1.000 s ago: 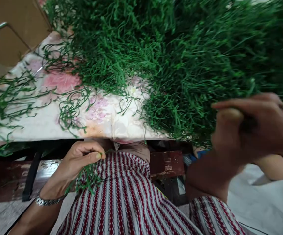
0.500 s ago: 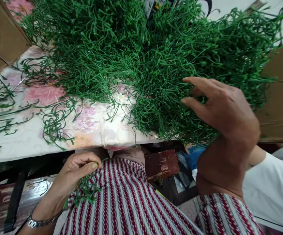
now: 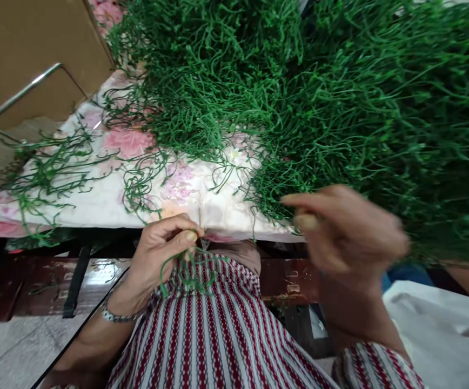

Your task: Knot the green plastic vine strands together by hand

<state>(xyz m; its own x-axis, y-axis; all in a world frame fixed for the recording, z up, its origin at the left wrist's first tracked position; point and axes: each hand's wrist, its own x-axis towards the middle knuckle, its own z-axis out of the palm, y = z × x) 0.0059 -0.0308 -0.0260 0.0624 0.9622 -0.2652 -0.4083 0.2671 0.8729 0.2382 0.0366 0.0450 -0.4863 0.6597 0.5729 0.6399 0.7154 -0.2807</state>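
My left hand (image 3: 165, 251) pinches a small bunch of green stems (image 3: 194, 278), which hangs below the fingers over the striped garment. A large heap of thin green stems (image 3: 226, 92) covers much of the table. My right hand (image 3: 340, 229), blurred by motion, is at the heap's front edge with thumb and forefinger close together. Whether it grips a stem is too smeared to tell. Smaller loose clusters of stems (image 3: 139, 186) lie on the floral cloth (image 3: 218, 208) left of the heap.
A brown cardboard box (image 3: 35, 43) with a metal wire handle (image 3: 24, 97) stands at the far left. Below the table edge is a dark red bench (image 3: 287, 275). Part of another person in white clothing (image 3: 429, 324) shows at the lower right.
The view has shifted, so the table and heap appear further right. My right hand has come down toward the table's front edge, its fingers drawn together. My left hand still holds its bunch.
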